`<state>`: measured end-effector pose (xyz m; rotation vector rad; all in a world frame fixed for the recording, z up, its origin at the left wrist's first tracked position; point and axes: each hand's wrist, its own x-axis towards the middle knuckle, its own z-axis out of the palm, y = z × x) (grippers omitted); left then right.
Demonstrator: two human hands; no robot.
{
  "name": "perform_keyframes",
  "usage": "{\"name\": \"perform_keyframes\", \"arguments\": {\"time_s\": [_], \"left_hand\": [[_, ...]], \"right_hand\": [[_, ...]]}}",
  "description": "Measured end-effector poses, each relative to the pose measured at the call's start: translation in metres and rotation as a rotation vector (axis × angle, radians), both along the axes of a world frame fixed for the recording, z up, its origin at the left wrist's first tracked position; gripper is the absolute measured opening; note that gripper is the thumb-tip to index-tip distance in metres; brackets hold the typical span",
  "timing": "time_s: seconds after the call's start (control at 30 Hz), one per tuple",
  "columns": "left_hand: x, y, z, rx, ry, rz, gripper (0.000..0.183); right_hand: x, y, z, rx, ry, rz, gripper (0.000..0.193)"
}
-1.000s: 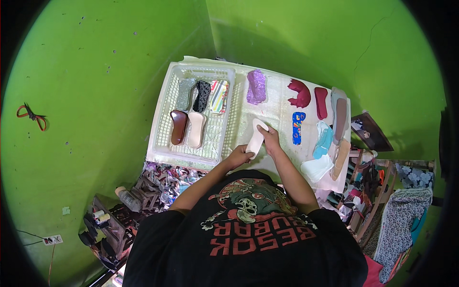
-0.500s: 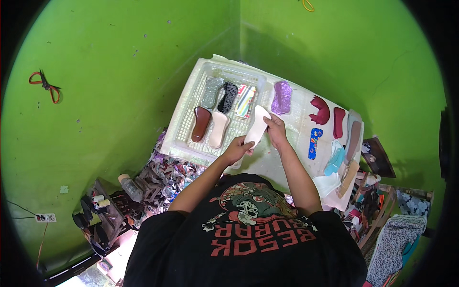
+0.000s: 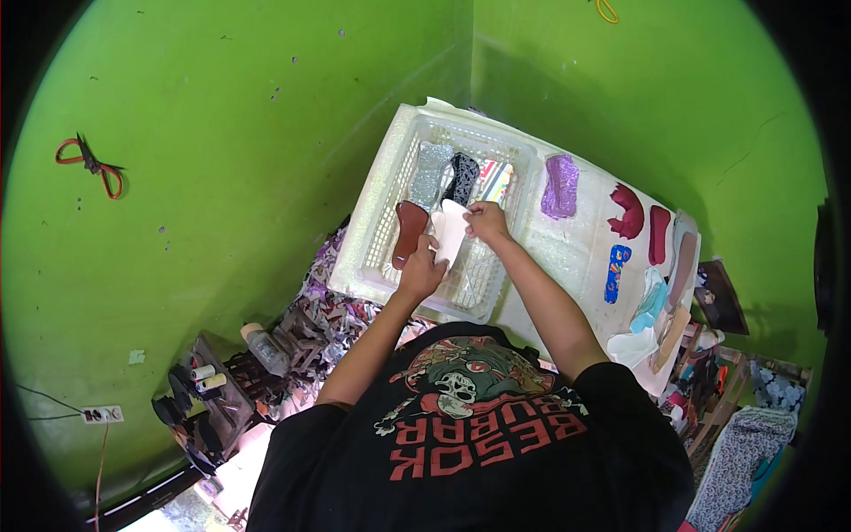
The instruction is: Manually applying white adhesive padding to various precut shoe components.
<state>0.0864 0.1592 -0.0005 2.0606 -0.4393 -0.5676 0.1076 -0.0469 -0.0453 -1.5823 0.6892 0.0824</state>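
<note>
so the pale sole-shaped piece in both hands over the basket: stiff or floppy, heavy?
The pale sole piece probably holds its shape: pinched only at its ends by the left hand and right hand, it shows no sag. Likely light, since fingertips carry it. Flat and thin, so unlikely to roll over the white basket.

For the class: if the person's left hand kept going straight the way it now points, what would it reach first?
Probably the brown sole-shaped piece in the white basket, just ahead of the left hand, which already touches the white piece; depth is unclear.
</note>
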Motion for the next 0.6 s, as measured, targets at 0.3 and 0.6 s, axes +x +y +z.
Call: {"name": "perform_keyframes", "arguments": {"time_s": [0.3,0.6], "left_hand": [[0.015,0.006,-0.025,0.293,-0.06,-0.109,0.051],[0.021,0.006,-0.022,0.355,-0.057,-0.208,0.049]], "right_hand": [[0.012,0.025,-0.048,-0.164,0.088,0.007,0.013],[0.015,0.026,-0.076,-0.413,-0.041,0.066,0.013]]}}
